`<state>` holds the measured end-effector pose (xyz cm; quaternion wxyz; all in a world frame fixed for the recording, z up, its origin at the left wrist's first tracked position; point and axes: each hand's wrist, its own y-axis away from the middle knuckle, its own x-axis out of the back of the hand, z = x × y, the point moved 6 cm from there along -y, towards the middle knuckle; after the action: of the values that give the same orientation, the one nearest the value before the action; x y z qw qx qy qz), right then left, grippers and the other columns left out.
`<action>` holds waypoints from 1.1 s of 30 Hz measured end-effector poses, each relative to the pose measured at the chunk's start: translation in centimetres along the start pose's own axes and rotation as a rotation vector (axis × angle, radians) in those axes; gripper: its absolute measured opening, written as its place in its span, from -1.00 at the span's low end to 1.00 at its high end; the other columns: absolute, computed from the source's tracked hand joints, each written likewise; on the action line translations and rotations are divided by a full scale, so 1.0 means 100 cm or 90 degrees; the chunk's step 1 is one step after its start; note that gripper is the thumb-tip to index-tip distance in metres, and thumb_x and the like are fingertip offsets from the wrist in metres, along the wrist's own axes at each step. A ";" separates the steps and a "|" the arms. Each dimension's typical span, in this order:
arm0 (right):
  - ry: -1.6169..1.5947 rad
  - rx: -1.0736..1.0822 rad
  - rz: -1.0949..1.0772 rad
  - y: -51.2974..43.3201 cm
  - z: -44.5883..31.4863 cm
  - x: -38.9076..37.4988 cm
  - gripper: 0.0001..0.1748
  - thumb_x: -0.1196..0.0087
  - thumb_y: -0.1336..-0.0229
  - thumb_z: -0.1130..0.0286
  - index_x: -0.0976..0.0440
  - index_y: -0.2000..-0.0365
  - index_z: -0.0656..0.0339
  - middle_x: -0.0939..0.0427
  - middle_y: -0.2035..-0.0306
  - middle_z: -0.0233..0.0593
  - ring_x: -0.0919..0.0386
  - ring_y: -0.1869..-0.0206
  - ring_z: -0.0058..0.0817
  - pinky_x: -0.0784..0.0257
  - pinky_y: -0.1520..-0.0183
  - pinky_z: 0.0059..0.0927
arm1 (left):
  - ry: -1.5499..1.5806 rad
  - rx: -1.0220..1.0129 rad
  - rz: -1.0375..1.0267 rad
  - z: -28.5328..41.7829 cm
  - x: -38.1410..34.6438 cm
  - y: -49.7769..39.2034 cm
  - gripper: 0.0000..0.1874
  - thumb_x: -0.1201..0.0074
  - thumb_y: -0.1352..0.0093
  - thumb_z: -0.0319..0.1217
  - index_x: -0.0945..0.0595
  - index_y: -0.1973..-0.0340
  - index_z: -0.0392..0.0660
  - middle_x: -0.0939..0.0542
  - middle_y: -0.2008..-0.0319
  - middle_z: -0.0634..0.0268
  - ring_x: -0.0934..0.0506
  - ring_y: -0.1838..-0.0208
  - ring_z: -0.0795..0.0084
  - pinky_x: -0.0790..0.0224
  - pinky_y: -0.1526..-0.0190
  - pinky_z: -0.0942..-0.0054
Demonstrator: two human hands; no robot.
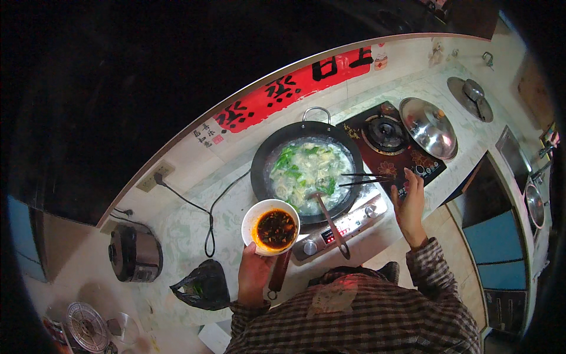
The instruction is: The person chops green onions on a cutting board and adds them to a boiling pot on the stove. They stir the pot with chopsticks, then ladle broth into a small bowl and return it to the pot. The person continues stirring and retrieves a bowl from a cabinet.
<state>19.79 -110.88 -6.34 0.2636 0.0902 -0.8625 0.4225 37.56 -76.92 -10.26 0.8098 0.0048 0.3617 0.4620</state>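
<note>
My left hand [254, 274] holds a white bowl [246, 221] of dark sauce with orange oil and chopped bits, tilted slightly beside the near left rim of a black wok [264, 186]. My right hand [409, 210] grips a pair of dark chopsticks [367, 179], whose tips reach over the wok's right side. Pale food and green leaves sit in cloudy, bubbling liquid [305, 172] inside the wok. A ladle [332, 225] leans on the near rim, its head partly sunk. Under the wok is an induction cooker [305, 248] with a lit red display.
A gas stove [384, 163] stands right of the wok, with a domed metal lid [426, 128] against it. On the left are a black plastic bag [208, 287], a power cord [210, 221] and a rice cooker [137, 254]. The wok's long handle [279, 272] points towards me.
</note>
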 end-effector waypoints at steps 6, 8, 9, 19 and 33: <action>-0.179 0.192 -0.553 0.054 -0.067 -0.040 -0.64 -0.05 -0.14 0.23 -0.44 0.10 0.20 -0.42 0.23 -0.08 -0.42 0.17 -0.18 -0.37 0.13 -0.28 | 0.002 0.016 0.059 0.002 0.009 -0.005 -0.52 0.06 -0.33 -0.14 -0.36 -0.11 -0.06 -0.45 -0.05 0.34 -0.42 -0.07 0.40 -0.30 -0.04 0.40; -0.333 0.108 -0.651 0.065 -0.079 -0.054 -0.61 0.01 -0.18 0.09 -0.47 0.17 0.19 -0.46 0.30 -0.12 -0.44 0.20 -0.20 -0.36 0.14 -0.30 | 0.005 0.013 0.093 0.003 0.014 -0.005 -0.52 0.05 -0.33 -0.14 -0.36 -0.11 -0.04 -0.44 -0.05 0.35 -0.40 -0.08 0.39 -0.28 -0.05 0.40; -0.323 0.117 -0.674 0.068 -0.083 -0.061 -0.59 0.03 -0.18 0.05 -0.47 0.18 0.17 -0.48 0.36 -0.14 -0.46 0.22 -0.21 -0.36 0.15 -0.31 | -0.002 0.002 0.084 0.005 0.014 -0.006 -0.52 0.05 -0.33 -0.15 -0.37 -0.11 -0.05 -0.44 -0.06 0.34 -0.40 -0.08 0.39 -0.27 -0.06 0.39; -0.325 0.153 -0.575 0.066 -0.087 -0.072 -0.74 -0.01 -0.16 0.22 -0.42 0.25 0.18 -0.43 0.42 -0.12 -0.50 0.34 -0.16 -0.41 0.21 -0.23 | -0.113 -0.023 0.087 0.035 0.023 -0.063 -0.67 -0.05 -0.32 -0.25 -0.42 0.04 -0.03 -0.45 0.08 0.32 -0.42 0.06 0.41 -0.32 0.10 0.41; -0.339 0.138 -0.340 0.046 -0.078 -0.051 -0.87 -0.03 -0.16 0.41 -0.43 0.31 0.24 -0.38 0.28 -0.19 -0.51 0.25 -0.30 -0.46 0.21 -0.46 | -0.638 -0.258 0.206 0.069 -0.022 -0.164 -0.38 -0.37 -0.06 -0.30 -0.44 0.01 -0.15 -0.52 0.29 0.25 -0.52 0.32 0.43 -0.40 0.29 0.48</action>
<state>25.28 -102.30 -8.22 0.1204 0.4456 -0.7970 0.3896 53.14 -85.69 -9.46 0.7860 0.1233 -0.1684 0.5819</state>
